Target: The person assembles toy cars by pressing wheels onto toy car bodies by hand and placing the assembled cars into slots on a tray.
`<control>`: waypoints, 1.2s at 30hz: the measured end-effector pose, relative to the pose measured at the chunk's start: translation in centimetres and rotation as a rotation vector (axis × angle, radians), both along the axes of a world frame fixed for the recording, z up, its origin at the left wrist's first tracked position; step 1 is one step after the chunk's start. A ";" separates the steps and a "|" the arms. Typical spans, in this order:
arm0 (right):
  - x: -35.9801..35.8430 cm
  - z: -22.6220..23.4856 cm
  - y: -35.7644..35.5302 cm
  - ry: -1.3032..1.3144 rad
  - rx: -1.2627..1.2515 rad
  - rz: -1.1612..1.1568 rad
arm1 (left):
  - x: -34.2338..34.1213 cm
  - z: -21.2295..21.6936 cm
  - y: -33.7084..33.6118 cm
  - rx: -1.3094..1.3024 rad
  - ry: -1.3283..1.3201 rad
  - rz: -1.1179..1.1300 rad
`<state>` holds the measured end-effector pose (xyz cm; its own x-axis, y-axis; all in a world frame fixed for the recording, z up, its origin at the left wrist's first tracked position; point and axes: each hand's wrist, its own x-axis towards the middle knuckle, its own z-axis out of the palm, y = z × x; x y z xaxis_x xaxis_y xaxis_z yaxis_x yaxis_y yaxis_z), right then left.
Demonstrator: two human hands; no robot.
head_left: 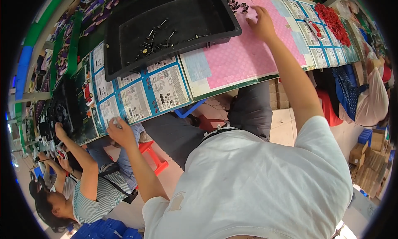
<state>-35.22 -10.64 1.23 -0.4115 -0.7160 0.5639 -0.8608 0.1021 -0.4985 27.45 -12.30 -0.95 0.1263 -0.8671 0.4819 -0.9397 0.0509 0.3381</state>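
My right hand (pixel 262 25) is over the pink mat (pixel 240 69), thumb and fingers apart, with nothing seen between them. Close to its fingertips lie several small black wheels (pixel 244 8), beside the rim of a large black tray (pixel 232 30). Inside the tray are several loose axle-like parts (pixel 168 39) with dark ends and shiny shafts. My left hand (pixel 121 133) is at the table's front edge, by the printed sheets (pixel 132 100). Its thumb and fingers are brought together; whatever they may hold is too small to make out.
Red parts (pixel 331 23) are heaped at the table's right end. Along the left, a co-worker (pixel 89 197) in a striped shirt reaches toward a dark tray (pixel 62 110). A red stool (pixel 153 156) stands below the table, and cartons (pixel 371 164) are stacked at right.
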 end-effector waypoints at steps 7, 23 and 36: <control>-4.7 -0.2 -4.4 -0.087 0.240 0.096 | -9.0 0.7 3.8 0.074 0.114 -0.216; -26.1 0.8 18.1 0.054 -0.067 -0.604 | -15.6 -0.4 4.7 0.086 -0.160 -0.186; -25.4 0.1 19.1 -0.090 0.199 -0.580 | -18.2 -0.4 5.7 0.123 0.227 -0.326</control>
